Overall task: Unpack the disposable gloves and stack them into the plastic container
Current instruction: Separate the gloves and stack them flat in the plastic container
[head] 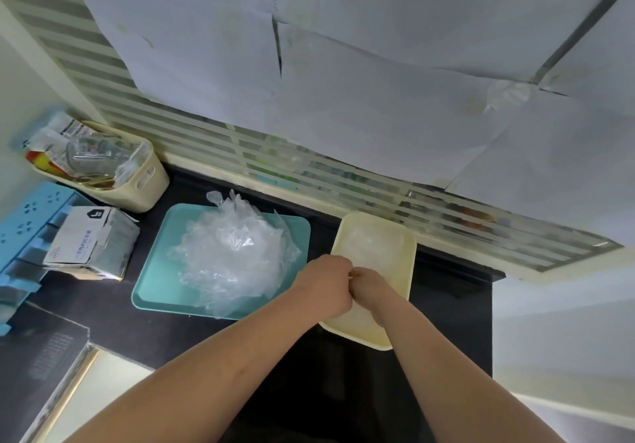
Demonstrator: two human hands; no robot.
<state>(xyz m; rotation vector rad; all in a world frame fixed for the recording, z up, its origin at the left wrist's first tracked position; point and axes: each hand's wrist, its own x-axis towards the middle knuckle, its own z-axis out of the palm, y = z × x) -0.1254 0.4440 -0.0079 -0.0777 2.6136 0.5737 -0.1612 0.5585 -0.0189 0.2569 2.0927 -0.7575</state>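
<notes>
I stand at a dark counter [165, 336] under a window with slatted blinds [103, 74], paper sheets [343, 64] covering most of it. It looks like a home kitchen or utility corner, crowded with household clutter: a cream basket [144, 184] of packets, a blue plastic rack [20, 236], a teal tray [151, 288].

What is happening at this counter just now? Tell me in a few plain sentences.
A person works bare-handed over a cream plastic container. The left hand and right hand meet above it with fingers curled, probably on a clear glove, though the film is too faint to confirm. A loose pile of clear gloves lies on the teal tray beside the container. An opened box sits further left.
</notes>
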